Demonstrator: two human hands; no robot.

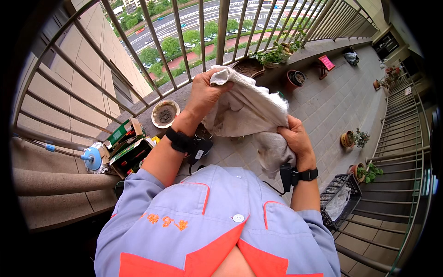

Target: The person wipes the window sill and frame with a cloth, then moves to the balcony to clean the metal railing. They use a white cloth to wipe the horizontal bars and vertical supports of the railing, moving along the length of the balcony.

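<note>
A damp-looking, stained white cloth (249,110) is stretched between my two hands in front of my chest. My left hand (207,90) grips its upper left corner, where the fabric folds over the fingers. Lower on the right, my right hand (298,136) pinches the other side of the cloth, and a greyish bunched part (273,152) hangs beside that palm. Whether this part belongs to the same cloth, I cannot tell. Each wrist wears a black strap with a small black device.
Metal railings (223,31) line the balcony ledge ahead. On the left stand a bowl of grey matter (165,113), open cardboard boxes (131,155) and a mop head (92,158). Potted plants (270,59), a small stool (325,64) and a black plastic crate (341,200) are farther right.
</note>
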